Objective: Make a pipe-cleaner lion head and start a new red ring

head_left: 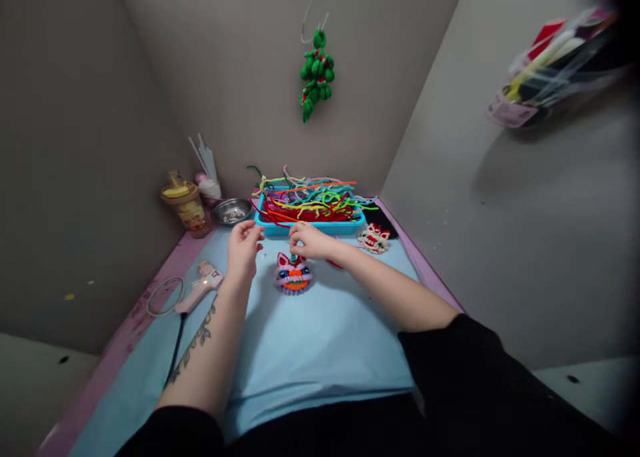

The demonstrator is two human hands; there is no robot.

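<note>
A lion-head figure of fuzzy pipe cleaners [293,278], lilac, orange and blue with red-lined ears, lies on the blue cloth [320,337]. Just behind it, my right hand [313,241] is pinched, its fingertips at a small teal piece [293,258] by the figure's top. Whether that piece is fixed to the figure cannot be seen. To the left, my left hand [243,247] is raised with its fingers curled in toward the thumb. Anything between those fingertips is too small to make out.
A blue tray [313,230] heaped with colourful pipe cleaners stands behind my hands. A cream-and-red lion head [374,239] lies right. Left are a metal bowl [233,211], a lidded cup [187,207] and a pink glue gun [197,293] with its cord. A green ornament [317,73] hangs above.
</note>
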